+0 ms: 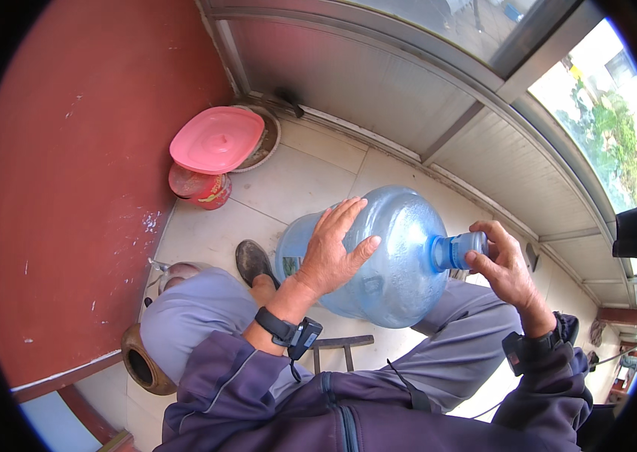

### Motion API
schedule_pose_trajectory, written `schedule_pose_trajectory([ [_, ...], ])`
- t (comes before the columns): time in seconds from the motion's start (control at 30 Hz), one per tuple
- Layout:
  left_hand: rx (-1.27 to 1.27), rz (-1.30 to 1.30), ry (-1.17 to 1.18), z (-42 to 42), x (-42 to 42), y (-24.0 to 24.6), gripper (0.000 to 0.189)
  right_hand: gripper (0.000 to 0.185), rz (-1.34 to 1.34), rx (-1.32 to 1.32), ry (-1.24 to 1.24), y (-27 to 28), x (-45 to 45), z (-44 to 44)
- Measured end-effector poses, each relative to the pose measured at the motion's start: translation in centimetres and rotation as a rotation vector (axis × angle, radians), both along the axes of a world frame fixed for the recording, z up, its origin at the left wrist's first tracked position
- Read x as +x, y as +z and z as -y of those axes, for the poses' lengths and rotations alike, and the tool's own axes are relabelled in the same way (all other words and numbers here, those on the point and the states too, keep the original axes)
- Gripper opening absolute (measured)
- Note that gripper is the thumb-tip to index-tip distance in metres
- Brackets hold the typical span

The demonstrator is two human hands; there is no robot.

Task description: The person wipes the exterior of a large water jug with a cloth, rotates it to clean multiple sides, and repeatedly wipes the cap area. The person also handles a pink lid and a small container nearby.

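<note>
A large translucent blue plastic water jug (pixel 403 254) lies tilted on its side across the space between my knees, its neck pointing right. My left hand (pixel 332 246) rests with spread fingers on the upper side of the jug's body. At the neck, my right hand (pixel 496 260) grips a short clear cylindrical piece (pixel 470 250) at the jug's mouth between thumb and fingers. A blue band with writing circles the neck. Whether the clear piece is a separate cap or cup, I cannot tell.
A pink plastic lid (pixel 217 140) lies over a round tray (pixel 270 141) and a red tub (pixel 211 192) by the red wall (pixel 98 169). A brown ceramic jar (pixel 168 381) stands beside my left knee. Metal-framed panels (pixel 352 73) run along the far side.
</note>
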State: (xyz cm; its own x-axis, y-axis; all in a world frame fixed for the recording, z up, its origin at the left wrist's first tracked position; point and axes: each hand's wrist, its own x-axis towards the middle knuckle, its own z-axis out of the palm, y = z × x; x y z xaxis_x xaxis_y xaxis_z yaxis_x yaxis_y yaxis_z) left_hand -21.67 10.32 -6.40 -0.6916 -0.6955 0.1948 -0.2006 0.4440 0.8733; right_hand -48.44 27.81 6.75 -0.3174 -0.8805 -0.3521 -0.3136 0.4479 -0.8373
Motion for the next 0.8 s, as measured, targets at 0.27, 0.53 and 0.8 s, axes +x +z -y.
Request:
schedule_pose_trajectory([
  [0.27,0.034,-0.015,-0.081,-3.3,-4.3,-0.1,0.074,0.081,0.071,0.384,0.14,0.5,-6.0,-2.5],
  [0.53,-0.034,0.047,-0.099,-5.1,-6.9,-0.3,0.071,0.079,0.011,0.509,0.159,-0.8,-7.9,-4.5],
  [0.8,-0.045,0.092,-0.057,-5.9,-8.8,-0.2,0.07,0.073,-0.607,0.369,0.057,-2.6,-4.8,-6.2],
])
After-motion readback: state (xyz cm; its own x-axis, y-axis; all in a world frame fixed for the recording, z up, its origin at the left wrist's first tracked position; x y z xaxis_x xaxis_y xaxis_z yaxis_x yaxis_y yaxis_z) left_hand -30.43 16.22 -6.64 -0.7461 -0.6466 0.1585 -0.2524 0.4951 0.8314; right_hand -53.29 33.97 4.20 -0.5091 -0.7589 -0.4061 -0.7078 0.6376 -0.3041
